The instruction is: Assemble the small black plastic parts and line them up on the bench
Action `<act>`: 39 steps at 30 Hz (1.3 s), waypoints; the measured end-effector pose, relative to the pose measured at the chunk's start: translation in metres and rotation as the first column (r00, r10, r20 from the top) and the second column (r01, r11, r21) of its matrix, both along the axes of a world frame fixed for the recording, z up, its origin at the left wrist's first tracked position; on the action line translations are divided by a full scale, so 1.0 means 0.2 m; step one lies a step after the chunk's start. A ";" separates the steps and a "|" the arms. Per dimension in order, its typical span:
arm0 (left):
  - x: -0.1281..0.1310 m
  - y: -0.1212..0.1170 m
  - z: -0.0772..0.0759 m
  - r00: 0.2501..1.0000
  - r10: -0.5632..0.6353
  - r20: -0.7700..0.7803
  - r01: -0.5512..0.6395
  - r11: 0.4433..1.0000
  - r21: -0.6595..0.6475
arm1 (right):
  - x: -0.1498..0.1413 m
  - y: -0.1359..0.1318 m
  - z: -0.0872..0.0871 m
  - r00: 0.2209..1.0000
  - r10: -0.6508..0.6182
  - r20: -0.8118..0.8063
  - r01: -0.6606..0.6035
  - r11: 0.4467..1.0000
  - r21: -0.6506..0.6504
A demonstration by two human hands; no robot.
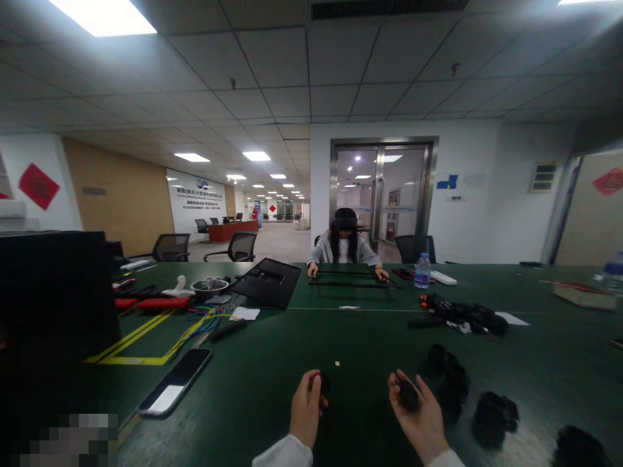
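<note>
My left hand (307,405) is closed, thumb and fingers pinching a small dark round piece (326,381) that shows past the fingertips. To its right, my right hand (424,415) is turned palm up, its fingers curled around a small black rounded object (407,395). What kind of things these are is too dark to tell. Both hands are above the near part of the green table (360,415). Beside my right hand lie several black bundles, one double clump (448,376) close by and another bundle (494,415) farther right.
A smartphone (176,383) lies left, near yellow tape (136,360) and coloured wires (207,321). A black panel (268,282) lies beyond. Across the table a person (346,243) in a headset holds a dark frame (350,284). A water bottle (422,271) stands right of them.
</note>
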State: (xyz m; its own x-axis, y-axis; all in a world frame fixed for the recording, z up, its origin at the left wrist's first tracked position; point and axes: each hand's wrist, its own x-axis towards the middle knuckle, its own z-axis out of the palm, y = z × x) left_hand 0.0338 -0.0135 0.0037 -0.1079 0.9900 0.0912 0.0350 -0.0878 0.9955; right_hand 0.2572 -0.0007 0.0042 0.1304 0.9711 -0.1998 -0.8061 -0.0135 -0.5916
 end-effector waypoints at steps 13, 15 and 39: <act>0.03 0.01 -0.03 0.983 -0.168 0.069 0.159 0.980 0.117 | -0.17 -0.16 0.18 0.672 0.454 0.586 -0.556 0.831 -0.006; 0.04 0.01 -0.05 0.975 -0.218 0.042 0.210 0.968 0.140 | -0.20 -0.18 0.17 0.598 0.520 0.610 -0.650 0.760 -0.012; 0.00 0.01 -0.03 0.980 -0.201 0.005 0.201 0.979 -0.016 | 0.09 0.01 0.07 0.433 0.054 0.900 0.182 0.972 -0.146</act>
